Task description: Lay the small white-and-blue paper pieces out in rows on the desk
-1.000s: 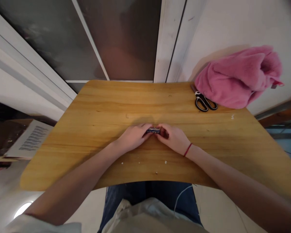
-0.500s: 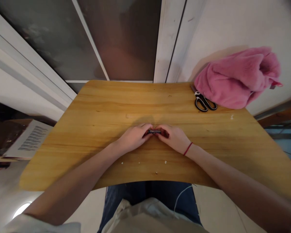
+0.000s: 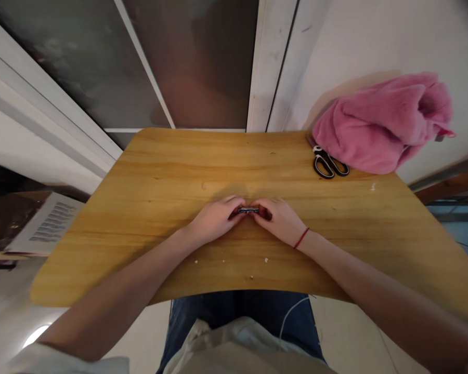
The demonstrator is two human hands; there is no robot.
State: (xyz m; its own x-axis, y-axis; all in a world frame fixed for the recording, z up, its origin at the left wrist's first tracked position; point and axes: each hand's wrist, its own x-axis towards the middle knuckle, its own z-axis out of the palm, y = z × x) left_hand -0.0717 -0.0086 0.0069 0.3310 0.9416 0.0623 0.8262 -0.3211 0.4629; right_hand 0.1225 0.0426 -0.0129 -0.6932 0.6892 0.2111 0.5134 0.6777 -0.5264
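A small dark, narrow object (image 3: pixel 248 210) with a lighter stripe lies between my two hands, over the middle of the wooden table (image 3: pixel 171 171). My left hand (image 3: pixel 218 215) pinches its left end between thumb and fingers. At the right end, my right hand (image 3: pixel 280 218) pinches it the same way; a thin red band circles that wrist. The fingertips of both hands nearly meet. They cover much of the object, and its exact kind is too small to make out.
Black-handled scissors (image 3: pixel 329 163) lie at the table's back right, their blades partly under a pink plush bundle (image 3: pixel 382 124). Several white crumbs (image 3: pixel 265 259) are scattered near the front edge. A cardboard box (image 3: pixel 42 223) stands left of the table, and a sliding door (image 3: pixel 195 62) is behind it.
The small object seems slightly turned between my fingers, its lighter stripe showing differently. Both hands stay in nearly the same place.
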